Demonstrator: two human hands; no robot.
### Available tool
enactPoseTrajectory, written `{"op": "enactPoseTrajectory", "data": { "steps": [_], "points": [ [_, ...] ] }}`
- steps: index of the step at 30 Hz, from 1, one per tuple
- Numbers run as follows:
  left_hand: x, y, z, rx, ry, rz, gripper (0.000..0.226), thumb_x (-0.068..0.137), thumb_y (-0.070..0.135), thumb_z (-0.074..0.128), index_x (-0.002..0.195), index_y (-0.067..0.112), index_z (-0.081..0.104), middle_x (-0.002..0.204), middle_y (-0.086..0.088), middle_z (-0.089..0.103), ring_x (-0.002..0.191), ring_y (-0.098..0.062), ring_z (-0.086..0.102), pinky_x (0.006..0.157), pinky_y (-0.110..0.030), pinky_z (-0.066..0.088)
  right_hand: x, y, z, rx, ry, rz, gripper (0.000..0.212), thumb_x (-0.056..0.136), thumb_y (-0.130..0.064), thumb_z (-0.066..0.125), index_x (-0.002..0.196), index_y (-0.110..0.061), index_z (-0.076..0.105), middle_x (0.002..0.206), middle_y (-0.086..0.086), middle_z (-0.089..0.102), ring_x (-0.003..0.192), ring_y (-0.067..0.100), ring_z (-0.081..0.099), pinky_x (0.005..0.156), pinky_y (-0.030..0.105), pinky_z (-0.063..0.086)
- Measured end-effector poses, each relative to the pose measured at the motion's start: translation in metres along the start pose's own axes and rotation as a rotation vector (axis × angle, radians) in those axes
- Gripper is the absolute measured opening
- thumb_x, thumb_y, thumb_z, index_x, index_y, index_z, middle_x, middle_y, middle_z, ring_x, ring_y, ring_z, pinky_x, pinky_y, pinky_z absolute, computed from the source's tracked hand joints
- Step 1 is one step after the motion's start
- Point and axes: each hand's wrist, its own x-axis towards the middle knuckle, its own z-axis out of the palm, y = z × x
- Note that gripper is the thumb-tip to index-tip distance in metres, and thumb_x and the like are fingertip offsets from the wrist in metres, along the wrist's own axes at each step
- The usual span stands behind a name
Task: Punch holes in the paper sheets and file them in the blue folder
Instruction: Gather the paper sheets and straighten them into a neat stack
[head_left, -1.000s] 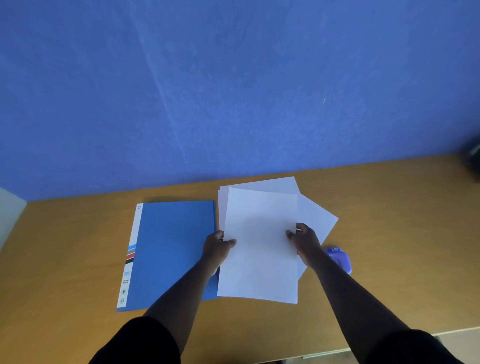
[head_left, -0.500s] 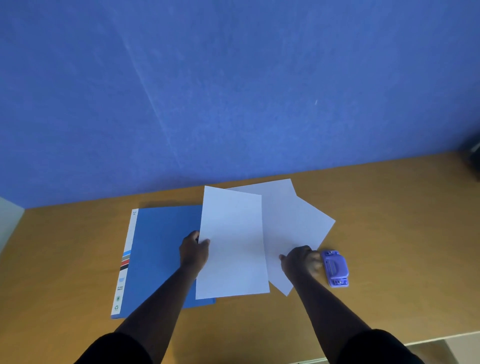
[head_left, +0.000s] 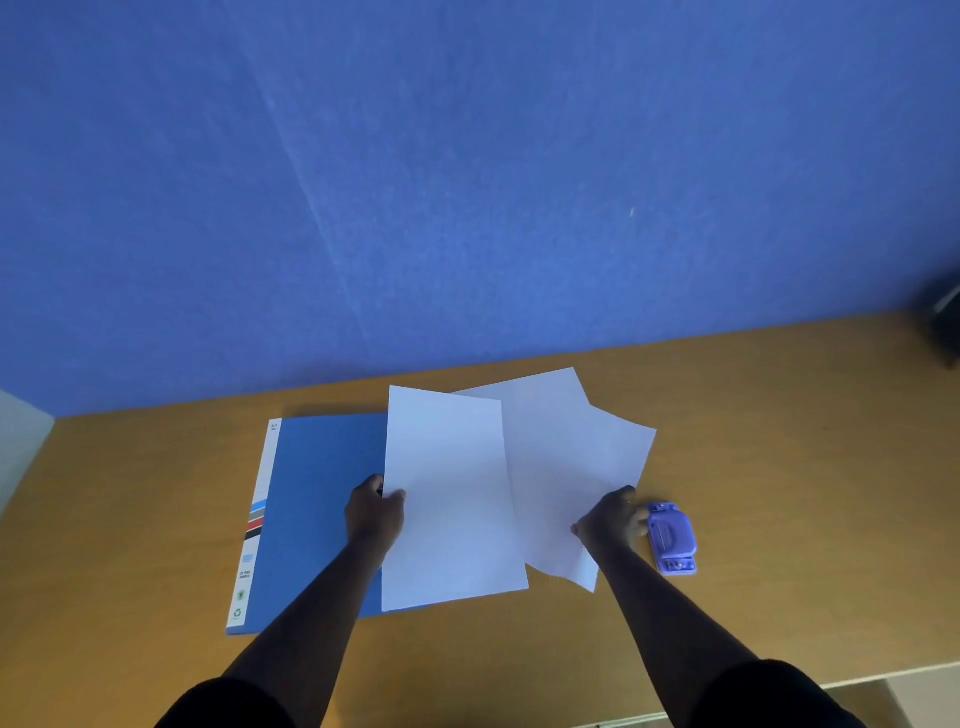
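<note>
One sheet (head_left: 449, 499), pinched by left hand (head_left: 375, 512), shifted over folder (head_left: 322, 514); right hand (head_left: 610, 519) now grips the others (head_left: 566, 467).

Head view, angled down, desk (head_left: 779, 467) near

A person seated at a wooden table (head_left: 779, 441) sorts white paper beneath a blue wall (head_left: 467, 182). The left hand (head_left: 375, 512) pinches the left edge of a single sheet (head_left: 449, 499), which overlaps the right side of a closed blue folder (head_left: 322, 493) lying flat, its white spine strip with coloured stripes on the far left. The right hand (head_left: 610, 517) rests on the lower right edge of the other sheets (head_left: 566, 467), fanned at an angle and partly tucked under the single sheet. Just beside that hand, touching its fingers, sits a small purple hole punch (head_left: 672, 538). Dark sleeves (head_left: 769, 696) cover both upper arms.
</note>
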Motion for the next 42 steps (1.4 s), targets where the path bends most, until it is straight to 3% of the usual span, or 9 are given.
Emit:
{"op": "enactPoseTrajectory", "data": {
  "steps": [5,8,12,17,24,28,33,38,42],
  "points": [
    [0.0,-0.001,-0.007,-0.006,-0.015,-0.029,0.011,0.079,0.014,0.055,0.07,0.012,0.049,0.066,-0.008,0.048,0.059,-0.02,0.042,0.054,-0.028,0.031,-0.01,0.005,-0.016,0.335,0.112,-0.028,0.043,0.08,0.0,0.054,0.118,-0.003,0.035,0.1,0.018,0.06,0.094,0.038,0.06,0.079,0.041,0.049],
    [-0.001,-0.004,-0.014,-0.032,-0.016,-0.045,0.011,0.08,0.013,0.054,0.076,0.002,0.055,0.072,-0.011,0.059,0.062,-0.021,0.049,0.053,-0.027,0.034,-0.012,0.012,-0.031,0.427,0.104,-0.144,0.029,0.082,0.0,0.048,0.111,-0.001,0.048,0.1,0.019,0.066,0.088,0.038,0.061,0.067,0.032,0.042],
    [-0.006,-0.002,-0.026,-0.061,-0.037,-0.021,0.009,0.086,0.01,0.051,0.084,0.009,0.06,0.08,-0.003,0.064,0.08,-0.026,0.06,0.058,-0.028,0.042,-0.004,0.017,-0.05,0.456,0.099,-0.261,0.031,0.091,-0.005,0.045,0.12,-0.003,0.057,0.113,0.02,0.067,0.099,0.037,0.061,0.071,0.028,0.038],
    [-0.001,-0.01,-0.033,-0.06,-0.033,-0.042,0.025,0.089,0.012,0.049,0.11,0.006,0.062,0.105,-0.012,0.067,0.099,-0.032,0.062,0.077,-0.037,0.053,0.004,0.021,-0.075,0.518,0.116,-0.338,0.03,0.094,-0.01,0.048,0.122,-0.006,0.057,0.117,0.017,0.066,0.103,0.036,0.059,0.076,0.029,0.038],
    [-0.003,-0.007,-0.036,-0.199,-0.102,-0.048,0.013,0.089,0.01,0.051,0.096,0.015,0.061,0.096,-0.006,0.066,0.079,-0.02,0.059,0.055,-0.022,0.041,0.001,0.015,-0.084,0.571,-0.003,-0.424,0.027,0.092,-0.015,0.054,0.118,-0.008,0.061,0.106,0.011,0.067,0.09,0.03,0.06,0.074,0.033,0.047],
    [-0.002,-0.007,-0.035,-0.243,-0.119,-0.071,0.01,0.087,0.008,0.052,0.089,0.01,0.062,0.086,-0.008,0.064,0.07,-0.02,0.055,0.056,-0.024,0.038,-0.011,0.01,-0.08,0.611,-0.093,-0.451,0.023,0.093,-0.015,0.055,0.114,-0.009,0.063,0.103,0.009,0.069,0.088,0.028,0.063,0.073,0.033,0.05],
    [-0.002,-0.004,-0.034,-0.316,-0.161,-0.096,0.016,0.089,0.009,0.055,0.083,0.022,0.062,0.09,-0.003,0.066,0.077,-0.02,0.06,0.066,-0.027,0.045,-0.027,0.001,-0.079,0.704,-0.238,-0.469,0.016,0.094,-0.018,0.055,0.106,-0.015,0.065,0.1,0.007,0.071,0.09,0.03,0.067,0.074,0.035,0.054],
    [-0.001,-0.004,-0.033,-0.327,-0.15,-0.101,0.012,0.09,0.008,0.054,0.092,0.017,0.061,0.091,-0.002,0.064,0.075,-0.017,0.058,0.066,-0.027,0.046,-0.033,-0.007,-0.091,0.83,-0.285,-0.499,0.015,0.093,-0.018,0.056,0.103,-0.019,0.067,0.1,0.005,0.073,0.082,0.024,0.066,0.072,0.034,0.053],
    [-0.002,-0.001,-0.033,-0.362,-0.163,-0.119,0.013,0.091,0.009,0.054,0.1,0.016,0.062,0.092,-0.001,0.064,0.077,-0.016,0.058,0.067,-0.027,0.045,-0.035,-0.009,-0.102,0.963,-0.401,-0.537,0.017,0.095,-0.02,0.058,0.109,-0.015,0.066,0.106,0.01,0.073,0.087,0.028,0.067,0.081,0.044,0.054]
  ]
}}
